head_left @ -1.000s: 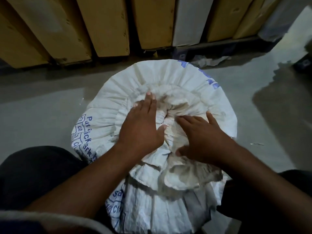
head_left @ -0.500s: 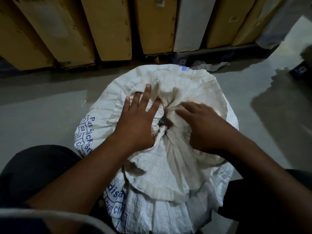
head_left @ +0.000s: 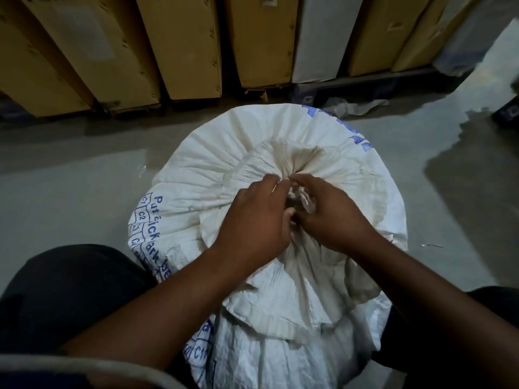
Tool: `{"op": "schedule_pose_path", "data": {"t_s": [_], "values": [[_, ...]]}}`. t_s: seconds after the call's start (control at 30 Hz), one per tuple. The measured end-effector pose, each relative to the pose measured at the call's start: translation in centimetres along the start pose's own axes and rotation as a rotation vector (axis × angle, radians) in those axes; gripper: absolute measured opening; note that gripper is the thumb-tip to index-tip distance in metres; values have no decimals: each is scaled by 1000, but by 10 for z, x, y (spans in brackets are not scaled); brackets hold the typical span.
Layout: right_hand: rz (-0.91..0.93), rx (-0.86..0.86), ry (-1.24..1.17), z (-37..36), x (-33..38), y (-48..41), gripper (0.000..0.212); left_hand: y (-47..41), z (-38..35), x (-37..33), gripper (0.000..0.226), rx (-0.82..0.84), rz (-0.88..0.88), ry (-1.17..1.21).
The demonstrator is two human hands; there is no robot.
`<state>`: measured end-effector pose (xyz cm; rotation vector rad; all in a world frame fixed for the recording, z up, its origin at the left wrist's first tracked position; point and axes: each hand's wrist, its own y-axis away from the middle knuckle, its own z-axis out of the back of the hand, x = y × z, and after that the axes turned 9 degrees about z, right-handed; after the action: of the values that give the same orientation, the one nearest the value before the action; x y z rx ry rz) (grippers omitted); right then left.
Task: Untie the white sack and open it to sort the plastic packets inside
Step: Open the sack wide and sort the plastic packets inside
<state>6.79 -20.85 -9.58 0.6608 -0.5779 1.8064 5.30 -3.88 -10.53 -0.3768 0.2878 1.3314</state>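
Two bare hands meet at the gathered neck of a large white woven plastic sack with blue printing, which stands on the grey concrete floor between the person's knees, at the centre of the view. The left hand comes in from seven o'clock, its fingers curled down onto the bunched cloth at the knot. The right hand comes in from four o'clock, its fingers bent and pinching a twisted white tie strip at the sack's mouth. Both thumbs touch near the middle of the gather. Pleats fan out from the tied point toward the sack's rim. The mouth is closed, so no contents show. A row of tall brown cardboard cartons lines the twelve o'clock side, with one white carton among them. Crumpled clear plastic lies on the floor at one o'clock.
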Motion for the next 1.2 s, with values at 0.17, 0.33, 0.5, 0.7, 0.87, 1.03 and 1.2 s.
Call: {"op": "schedule_pose_path", "data": {"t_s": [0.17,0.33,0.5,0.7,0.87,1.03,1.2], "values": [[133,220,326,-20,-37,-3,94,0,-16,27,79,131,17,-272],[167,274,555,-12,-65,-15,93,-13,-6,39,94,200,52,-361],[239,229,527,-12,-54,-16,91,-14,-2,29,89,141,0,-290],[318,-89,130,5,7,-8,61,-8,5,14,62,-75,-97,32],[5,-347,-241,-15,17,4,43,-8,5,6,52,-60,19,309],[-99,-272,-393,-31,7,4,37,-10,6,10,52,-128,-19,438],[-122,-228,-514,-33,8,2,43,-8,-1,8,43,-34,-3,558]]}}
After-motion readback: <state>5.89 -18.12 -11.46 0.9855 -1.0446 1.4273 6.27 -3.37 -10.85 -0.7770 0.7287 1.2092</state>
